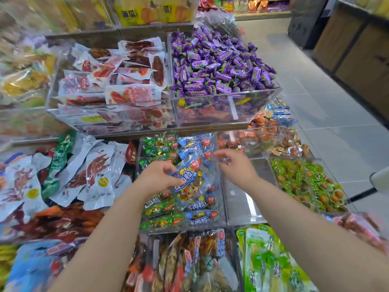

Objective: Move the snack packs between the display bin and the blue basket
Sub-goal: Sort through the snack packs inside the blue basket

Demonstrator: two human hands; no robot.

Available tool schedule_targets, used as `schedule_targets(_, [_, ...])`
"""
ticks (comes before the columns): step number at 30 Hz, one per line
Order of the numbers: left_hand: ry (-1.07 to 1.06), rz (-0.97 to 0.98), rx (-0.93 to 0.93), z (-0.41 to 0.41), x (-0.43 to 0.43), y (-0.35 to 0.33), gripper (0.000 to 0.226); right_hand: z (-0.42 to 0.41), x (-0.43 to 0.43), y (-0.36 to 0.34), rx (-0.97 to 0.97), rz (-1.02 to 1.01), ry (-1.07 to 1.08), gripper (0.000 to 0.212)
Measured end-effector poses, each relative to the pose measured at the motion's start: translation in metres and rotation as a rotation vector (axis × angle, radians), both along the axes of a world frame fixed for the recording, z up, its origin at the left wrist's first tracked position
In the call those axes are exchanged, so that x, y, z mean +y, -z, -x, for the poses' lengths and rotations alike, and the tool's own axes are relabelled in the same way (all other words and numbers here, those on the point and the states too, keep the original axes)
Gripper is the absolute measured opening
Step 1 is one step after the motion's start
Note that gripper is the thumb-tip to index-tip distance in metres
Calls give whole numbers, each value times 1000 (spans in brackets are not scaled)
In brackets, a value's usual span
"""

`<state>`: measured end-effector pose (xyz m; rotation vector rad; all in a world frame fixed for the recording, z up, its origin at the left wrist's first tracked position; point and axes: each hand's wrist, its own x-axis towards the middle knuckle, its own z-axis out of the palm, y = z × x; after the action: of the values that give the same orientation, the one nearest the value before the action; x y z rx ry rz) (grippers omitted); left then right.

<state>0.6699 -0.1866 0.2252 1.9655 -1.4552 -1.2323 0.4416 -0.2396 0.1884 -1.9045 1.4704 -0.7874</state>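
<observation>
At the left grey pouches lie heaped; our left hand pinches a blue snack pack between thumb and fingers, just above the clear display bin of green and blue packs; our right hand curls at the pack's far edge; whether those fingers grip it we cannot tell.
</observation>
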Motion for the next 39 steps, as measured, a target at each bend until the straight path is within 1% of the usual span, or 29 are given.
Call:
schedule_targets(3, [9,76,-128,0,1,2,25,-23,-26,1,425,131,-310,46])
schedule_targets(5, [69,78,-189,0,0,2,31,-33,-37,4,582,155,-402,54])
schedule_targets(7, [127,71,-246,0,-1,2,36,-37,-44,6,651,172,-430,57])
schedule_targets(8, [150,72,-276,0,-1,1,35,-37,-47,6,667,183,-438,55])
schedule_targets(11, [191,74,-325,2,-5,1,30,-33,-55,4,703,241,-470,38])
schedule_targets(12, [202,75,-329,3,-6,1,30,-28,-58,4,716,250,-450,35])
schedule_targets(15, [264,112,-376,10,-10,2,22,-9,-65,6,701,140,-281,35])
schedule_targets(18, [354,217,-566,26,-17,3,16,-10,-68,5,719,49,-229,35])
schedule_targets(20, [398,285,-677,40,-24,4,21,-14,-70,1,686,-2,-227,31])
schedule_targets(22, [448,343,-752,51,-31,4,21,-12,-73,-1,588,-65,-239,32])
schedule_targets(24, [514,385,-837,57,-40,2,20,-6,-72,-4,425,-138,-234,42])
schedule_targets(26, [606,402,-940,59,-48,0,21,-1,-64,-9,280,-170,-232,54])
schedule_targets(28, [656,366,-1000,59,-50,4,30,1,-55,-12,215,-184,-271,60])
schedule_targets(29, [652,322,-1003,60,-49,8,37,1,-49,-11,233,-184,-315,62])
schedule_targets(30, [641,276,-997,60,-47,14,44,1,-44,-10,304,-156,-369,64])
schedule_targets(31, [633,235,-992,59,-45,21,53,2,-39,-7,423,-98,-418,68])
schedule_targets(33, [625,172,-992,57,-41,33,80,0,-31,-2,656,47,-457,79])
schedule_targets(35, [572,143,-1008,53,-42,41,113,-5,-28,3,759,176,-457,86])
schedule_targets(36, [532,146,-1022,52,-43,45,123,-9,-27,5,788,224,-462,89])
schedule_targets(37, [504,152,-1027,51,-44,48,126,-12,-28,8,814,258,-463,91])
schedule_targets(39, [495,163,-1016,51,-47,54,122,-18,-28,13,858,282,-437,92])
